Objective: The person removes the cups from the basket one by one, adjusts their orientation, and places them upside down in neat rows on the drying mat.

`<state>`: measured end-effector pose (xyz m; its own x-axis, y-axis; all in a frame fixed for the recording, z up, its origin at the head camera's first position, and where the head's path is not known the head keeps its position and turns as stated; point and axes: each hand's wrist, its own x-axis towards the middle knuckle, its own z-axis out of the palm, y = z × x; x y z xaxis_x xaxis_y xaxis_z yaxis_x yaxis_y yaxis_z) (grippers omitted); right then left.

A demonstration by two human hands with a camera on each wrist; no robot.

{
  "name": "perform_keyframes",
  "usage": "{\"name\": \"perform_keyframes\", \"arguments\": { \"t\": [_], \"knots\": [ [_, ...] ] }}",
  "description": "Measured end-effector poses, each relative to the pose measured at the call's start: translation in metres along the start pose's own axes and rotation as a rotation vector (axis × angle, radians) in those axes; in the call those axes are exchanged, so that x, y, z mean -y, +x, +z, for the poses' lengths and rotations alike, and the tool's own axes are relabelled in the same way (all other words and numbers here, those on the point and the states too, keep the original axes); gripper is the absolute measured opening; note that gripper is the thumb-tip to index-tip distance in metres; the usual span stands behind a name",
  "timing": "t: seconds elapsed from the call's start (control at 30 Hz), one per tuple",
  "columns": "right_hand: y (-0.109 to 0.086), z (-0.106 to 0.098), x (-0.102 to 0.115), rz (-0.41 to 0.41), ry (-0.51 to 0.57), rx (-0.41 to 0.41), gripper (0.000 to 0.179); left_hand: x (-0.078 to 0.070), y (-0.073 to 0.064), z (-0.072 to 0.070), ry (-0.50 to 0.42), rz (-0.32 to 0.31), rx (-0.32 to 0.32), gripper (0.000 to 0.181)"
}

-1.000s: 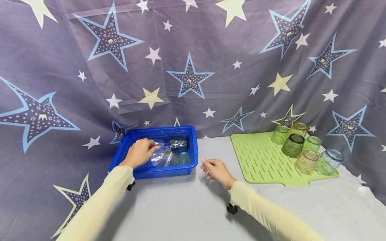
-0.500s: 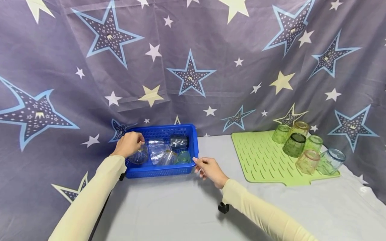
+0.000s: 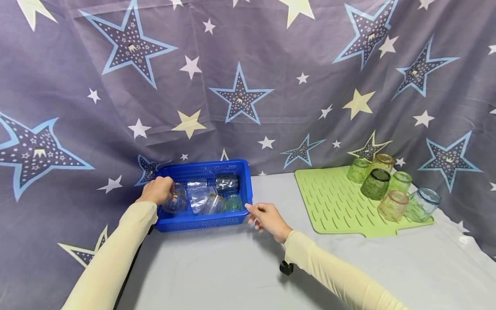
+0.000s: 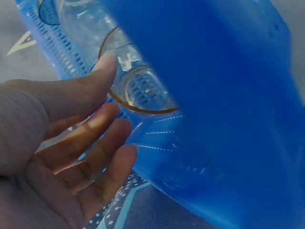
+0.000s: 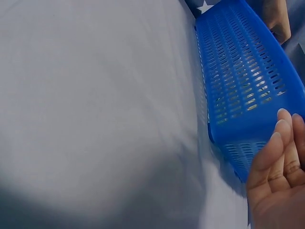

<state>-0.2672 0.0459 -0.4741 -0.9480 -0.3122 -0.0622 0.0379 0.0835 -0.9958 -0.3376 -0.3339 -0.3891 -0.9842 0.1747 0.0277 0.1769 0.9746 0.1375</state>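
Observation:
The blue plastic basket (image 3: pixel 203 221) stands on the table with several glasses lying in it. My left hand (image 3: pixel 156 190) reaches in at its left end, beside a clear glass (image 3: pixel 177 203). In the left wrist view, the thumb overlaps this glass's brown rim (image 4: pixel 143 110), while the other fingers (image 4: pixel 125 126) spread loosely outside it. At the basket's front right corner is my right hand (image 3: pixel 269 219), its fingertips right at the rim. Seen from the right wrist, those fingers (image 5: pixel 281 152) are nearly straight against the basket's corner.
Also in the basket lie a dark glass (image 3: pixel 227 184), a greenish glass (image 3: pixel 234 203) and other clear glassware (image 3: pixel 198 193). To the right, a green drying mat (image 3: pixel 325 202) bears several coloured glasses, including a dark green one (image 3: pixel 375 184). A star-patterned curtain (image 3: pixel 279 107) hangs behind.
My left hand has moved left from over the basket's middle and lowered beside the clear glass at the left end. My right hand has shifted left to the basket's corner.

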Motion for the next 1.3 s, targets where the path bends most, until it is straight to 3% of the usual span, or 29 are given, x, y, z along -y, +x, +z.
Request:
{"name": "perform_keyframes", "arguments": {
  "t": [0.37, 0.5, 0.77, 1.13, 1.3],
  "knots": [
    [0.000, 0.001, 0.001, 0.011, -0.005, -0.008, 0.045, 0.008, 0.003, 0.011, 0.055, 0.005, -0.062, 0.012],
    [0.002, 0.001, 0.001, 0.023, -0.013, -0.018, 0.040, 0.010, 0.002, 0.012, 0.076, 0.043, -0.104, 0.006],
    [0.002, 0.002, 0.001, 0.035, -0.017, -0.019, 0.039, 0.012, 0.000, 0.020, 0.124, 0.124, -0.177, 0.011],
    [0.002, 0.002, 0.001, -0.005, -0.005, 0.000, 0.046, 0.014, 0.004, 0.026, 0.134, 0.096, -0.212, 0.007],
    [0.003, 0.000, 0.000, -0.007, -0.001, -0.003, 0.045, 0.017, 0.004, 0.027, 0.120, 0.085, -0.266, 0.012]
  ]
}}
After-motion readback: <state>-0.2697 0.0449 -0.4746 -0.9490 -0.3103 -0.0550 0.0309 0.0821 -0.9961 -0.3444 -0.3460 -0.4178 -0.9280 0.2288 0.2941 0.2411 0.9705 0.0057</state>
